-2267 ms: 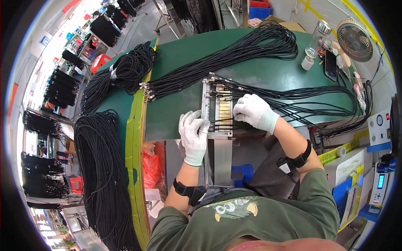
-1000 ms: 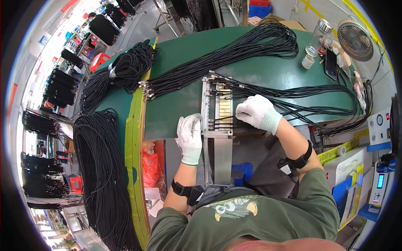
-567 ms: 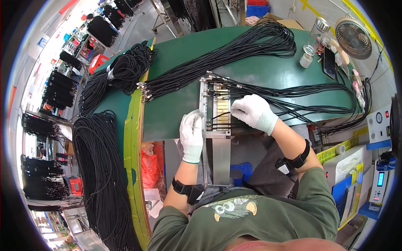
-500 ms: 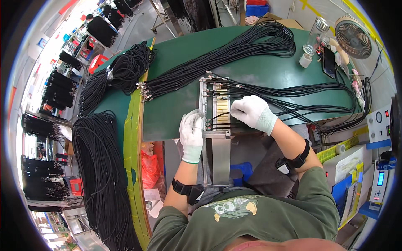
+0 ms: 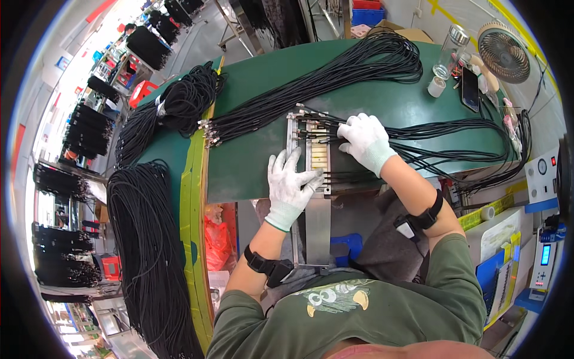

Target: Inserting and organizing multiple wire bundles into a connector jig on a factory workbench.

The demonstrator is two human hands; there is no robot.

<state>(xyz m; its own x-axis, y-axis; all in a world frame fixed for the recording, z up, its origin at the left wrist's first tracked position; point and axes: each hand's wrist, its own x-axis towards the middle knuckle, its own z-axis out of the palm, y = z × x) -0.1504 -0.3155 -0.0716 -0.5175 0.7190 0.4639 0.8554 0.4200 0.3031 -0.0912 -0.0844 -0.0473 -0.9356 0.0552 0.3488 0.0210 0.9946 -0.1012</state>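
Note:
A metal fixture (image 5: 292, 134) with a slotted strip lies at the near edge of the green table, and black cables (image 5: 430, 127) run from it to the right. My left hand (image 5: 291, 184), in a white glove, rests over the fixture's near end with fingers spread. Its thumb side reaches across the strip to the lower cables. My right hand (image 5: 366, 140), also gloved, is at the upper cables just right of the strip. Its fingers curl down around a black cable, though the fingertips are partly hidden.
A long bundle of black cables (image 5: 335, 75) lies across the green table (image 5: 269, 63). More cable coils (image 5: 188, 99) sit at left, with others hanging (image 5: 143, 239) over the yellow-taped edge (image 5: 190, 221). A glass bottle (image 5: 449, 54), phone (image 5: 470, 90) and fan (image 5: 504, 54) stand far right.
My left hand has moved right onto the fixture, its fingers spreading. My right hand has shifted away and slightly right, from a lower cable to the upper cables.

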